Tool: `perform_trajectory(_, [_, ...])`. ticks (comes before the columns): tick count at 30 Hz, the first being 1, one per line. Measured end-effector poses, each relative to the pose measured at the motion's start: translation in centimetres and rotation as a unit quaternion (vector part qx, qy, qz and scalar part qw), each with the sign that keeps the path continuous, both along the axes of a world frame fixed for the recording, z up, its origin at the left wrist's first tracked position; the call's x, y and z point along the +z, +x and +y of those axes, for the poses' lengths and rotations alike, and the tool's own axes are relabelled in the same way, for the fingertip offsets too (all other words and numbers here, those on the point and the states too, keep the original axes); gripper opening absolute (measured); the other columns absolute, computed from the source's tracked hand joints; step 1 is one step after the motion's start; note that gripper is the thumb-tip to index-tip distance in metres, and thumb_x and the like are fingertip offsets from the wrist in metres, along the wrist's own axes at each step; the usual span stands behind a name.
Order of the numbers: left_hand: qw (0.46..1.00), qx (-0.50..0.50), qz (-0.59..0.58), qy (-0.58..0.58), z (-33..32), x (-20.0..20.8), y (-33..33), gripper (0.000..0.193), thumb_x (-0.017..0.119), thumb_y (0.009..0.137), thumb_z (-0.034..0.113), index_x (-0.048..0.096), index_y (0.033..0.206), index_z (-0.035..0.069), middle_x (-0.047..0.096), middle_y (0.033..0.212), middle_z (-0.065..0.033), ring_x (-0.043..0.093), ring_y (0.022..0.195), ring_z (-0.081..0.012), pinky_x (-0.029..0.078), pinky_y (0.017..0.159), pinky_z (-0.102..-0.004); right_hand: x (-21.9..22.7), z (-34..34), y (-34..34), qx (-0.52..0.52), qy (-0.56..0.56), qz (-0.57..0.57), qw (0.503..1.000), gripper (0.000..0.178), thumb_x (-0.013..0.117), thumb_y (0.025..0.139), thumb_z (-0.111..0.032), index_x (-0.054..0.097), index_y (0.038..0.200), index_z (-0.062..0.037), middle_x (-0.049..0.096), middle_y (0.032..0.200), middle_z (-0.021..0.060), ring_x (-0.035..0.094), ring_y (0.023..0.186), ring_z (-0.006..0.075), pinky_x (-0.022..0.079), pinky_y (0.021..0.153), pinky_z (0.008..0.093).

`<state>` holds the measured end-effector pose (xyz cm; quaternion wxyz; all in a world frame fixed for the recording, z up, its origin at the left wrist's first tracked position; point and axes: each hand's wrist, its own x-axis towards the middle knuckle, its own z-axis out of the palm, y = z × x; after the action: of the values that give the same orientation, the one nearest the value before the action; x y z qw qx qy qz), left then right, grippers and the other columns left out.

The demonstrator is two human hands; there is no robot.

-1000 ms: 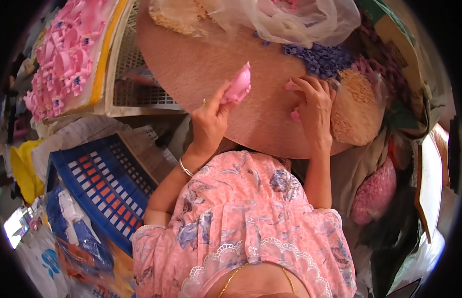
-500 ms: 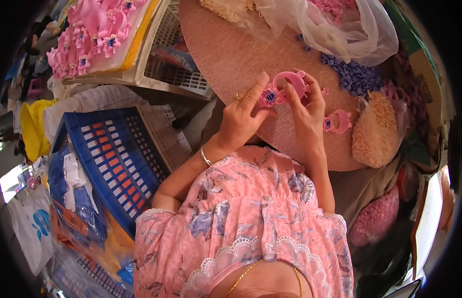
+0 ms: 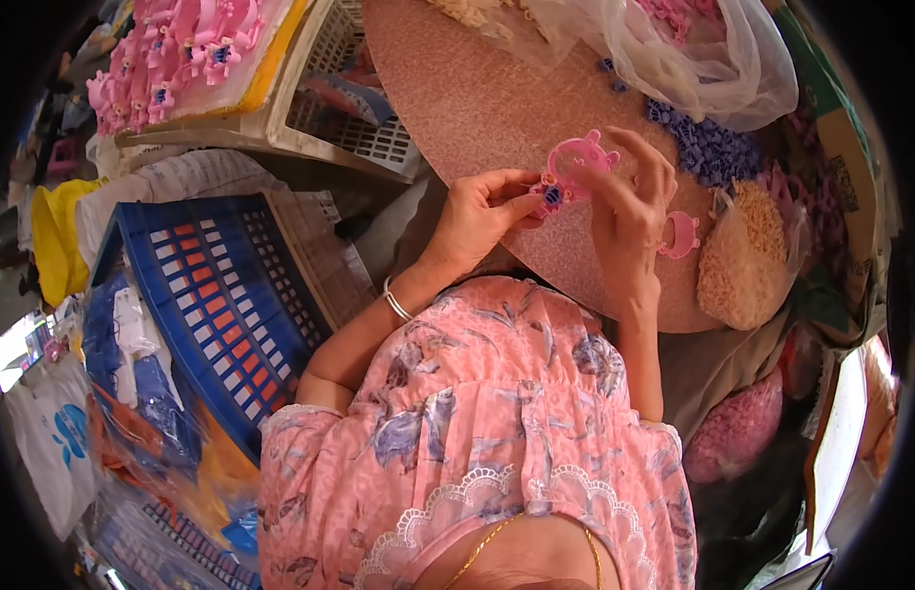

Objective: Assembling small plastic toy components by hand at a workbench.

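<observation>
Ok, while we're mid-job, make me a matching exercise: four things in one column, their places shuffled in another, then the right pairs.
Things
1. Pink plastic ring-shaped piece with a blue detail
2. Loose heap of small blue plastic pieces
3. Clear plastic bag of small beige pieces
4. Blue slotted plastic basket

Places
A. At the near right edge of the reddish-brown tabletop
B. Off the tabletop, at the person's left
C. Gripped by the left hand
D. On the tabletop, beside the crumpled translucent white bag

Pairs: 1-C, 2-D, 3-A, 4-B
</observation>
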<state>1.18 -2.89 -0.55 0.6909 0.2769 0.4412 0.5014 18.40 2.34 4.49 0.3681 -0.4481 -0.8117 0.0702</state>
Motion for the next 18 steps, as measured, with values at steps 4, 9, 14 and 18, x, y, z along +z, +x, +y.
perform_trajectory(4, [0.999, -0.007, 0.023, 0.021, -0.3, 0.1, -0.1, 0.027, 0.064, 0.091, 0.006, 0.062, 0.116, -0.005, 0.069, 0.101, -0.0099, 0.067, 0.086, -0.0136, 0.057, 0.076, -0.0255, 1.9, -0.6, -0.1, 0.075, -0.024, -0.142, 0.987, 0.031, 0.065, 0.064, 0.0, 0.073, 0.089, -0.0175, 0.056, 0.126, 0.0023, 0.05, 0.114, 0.0252, 0.034, 0.096, 0.0381])
perform_trajectory(9, [0.999, -0.027, 0.04, 0.009, -0.3, 1.2, -0.2, 0.023, 0.066, 0.089, 0.008, 0.066, 0.109, -0.004, 0.069, 0.092, -0.0062, 0.066, 0.08, -0.0106, 0.054, 0.069, -0.0218, 2.1, 0.8, 0.6, 0.13, -0.018, -0.191, 0.973, 0.028, 0.066, 0.063, -0.005, 0.072, 0.088, -0.0161, 0.057, 0.124, 0.0009, 0.05, 0.114, 0.0238, 0.032, 0.096, 0.0381])
perform_trajectory(14, [0.998, -0.053, 0.031, 0.023, -0.4, 1.3, -0.7, 0.023, 0.066, 0.09, 0.009, 0.065, 0.109, -0.004, 0.07, 0.094, -0.0079, 0.067, 0.08, -0.0124, 0.055, 0.069, -0.0228, 2.6, 1.4, 1.0, 0.212, 0.005, -0.232, 0.949, 0.027, 0.068, 0.063, -0.01, 0.07, 0.089, -0.0143, 0.056, 0.123, 0.0006, 0.05, 0.113, 0.0224, 0.033, 0.096, 0.0384])
perform_trajectory(18, [0.998, -0.056, -0.001, -0.017, 0.1, 2.7, -1.0, 0.021, 0.068, 0.088, 0.01, 0.067, 0.105, -0.003, 0.069, 0.086, -0.0064, 0.066, 0.074, -0.0109, 0.054, 0.064, -0.023, 2.6, 1.8, 1.4, 0.23, 0.043, -0.237, 0.943, 0.03, 0.069, 0.064, -0.012, 0.068, 0.093, -0.0143, 0.056, 0.12, 0.0027, 0.051, 0.112, 0.0229, 0.034, 0.095, 0.0393])
